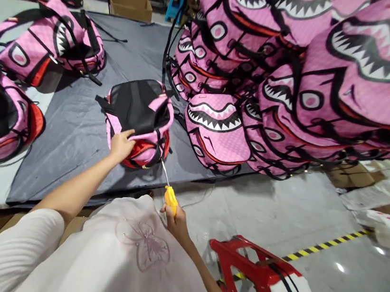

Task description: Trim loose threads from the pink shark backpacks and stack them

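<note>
One backpack (134, 104) — red fabric (140, 150), contents unclear — against the left fingers (129, 133)

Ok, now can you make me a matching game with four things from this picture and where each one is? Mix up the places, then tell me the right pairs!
Things:
1. Left hand
2. Yellow-handled tool
3. Blue stool
4. Striped tape

Places:
A. In the right hand
B. In a line along the floor, on the picture's right side
C. On the pink and black backpack in front of the person
D. At the back, beyond the far edge of the grey table

Right pairs: 1-C, 2-A, 3-D, 4-B
</note>
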`<state>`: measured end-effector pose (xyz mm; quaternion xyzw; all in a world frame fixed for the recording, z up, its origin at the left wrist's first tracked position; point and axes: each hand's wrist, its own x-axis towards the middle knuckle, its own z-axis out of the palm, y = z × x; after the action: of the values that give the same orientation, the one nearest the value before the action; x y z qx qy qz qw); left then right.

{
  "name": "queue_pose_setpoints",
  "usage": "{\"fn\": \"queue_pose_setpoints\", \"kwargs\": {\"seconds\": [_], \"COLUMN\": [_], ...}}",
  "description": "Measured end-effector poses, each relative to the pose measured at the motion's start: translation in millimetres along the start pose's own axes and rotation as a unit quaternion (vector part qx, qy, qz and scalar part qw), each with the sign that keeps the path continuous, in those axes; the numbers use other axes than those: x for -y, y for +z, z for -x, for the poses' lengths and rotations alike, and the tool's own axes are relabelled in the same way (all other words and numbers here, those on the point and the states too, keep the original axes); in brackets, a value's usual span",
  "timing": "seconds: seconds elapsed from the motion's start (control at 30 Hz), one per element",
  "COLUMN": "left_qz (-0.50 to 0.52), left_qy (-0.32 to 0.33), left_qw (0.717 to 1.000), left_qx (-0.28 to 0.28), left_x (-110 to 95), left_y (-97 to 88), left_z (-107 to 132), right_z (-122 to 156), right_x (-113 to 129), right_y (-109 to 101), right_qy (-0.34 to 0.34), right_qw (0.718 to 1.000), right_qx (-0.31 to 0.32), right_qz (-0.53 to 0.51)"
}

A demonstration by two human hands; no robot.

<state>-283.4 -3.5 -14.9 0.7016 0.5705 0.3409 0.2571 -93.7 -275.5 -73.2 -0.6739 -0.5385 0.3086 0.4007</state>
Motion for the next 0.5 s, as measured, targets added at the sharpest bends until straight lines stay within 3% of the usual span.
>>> {"fn": "queue_pose_setpoints", "kwargs": {"seconds": [0.1,0.2,0.23,0.27,0.33,0.37,0.4,0.43,0.47,0.5], "left_qz": [0.238,0.354,0.348,0.325,0.250,0.209,0.170,0.129,0.082,0.027], "left_qy": [-0.051,-0.108,-0.120,-0.127,-0.117,-0.097,-0.072,-0.044,-0.013,0.021], "left_qw": [0.966,0.920,0.924,0.936,0.943,0.926,0.911,0.915,0.937,0.964], "left_qx": [-0.091,-0.132,-0.105,-0.041,0.185,0.300,0.368,0.379,0.338,0.263], "left_x": [-7,1,6,10,16,17,17,16,15,15], "left_y": [-13.7,-5.5,-1.8,0.3,-3.0,-8.5,-15.7,-23.5,-30.6,-36.0], "left_z": [-1,31,48,66,103,118,130,139,143,142], "right_z": [-13,-34,-41,-47,-56,-59,-61,-61,-60,-58], "right_x": [1,8,11,12,12,9,5,-1,-8,-14], "right_y": [12,19,18,17,14,14,15,17,21,26], "right_qy": [-0.011,-0.001,0.003,0.010,0.028,0.036,0.042,0.050,0.062,0.079], "right_qw": [1.000,0.999,0.998,0.998,0.998,0.998,0.998,0.997,0.996,0.993], "right_qx": [-0.009,-0.019,-0.022,-0.022,-0.008,0.006,0.025,0.045,0.064,0.080], "right_qz": [-0.028,-0.048,-0.055,-0.060,-0.058,-0.050,-0.039,-0.027,-0.019,-0.019]}}
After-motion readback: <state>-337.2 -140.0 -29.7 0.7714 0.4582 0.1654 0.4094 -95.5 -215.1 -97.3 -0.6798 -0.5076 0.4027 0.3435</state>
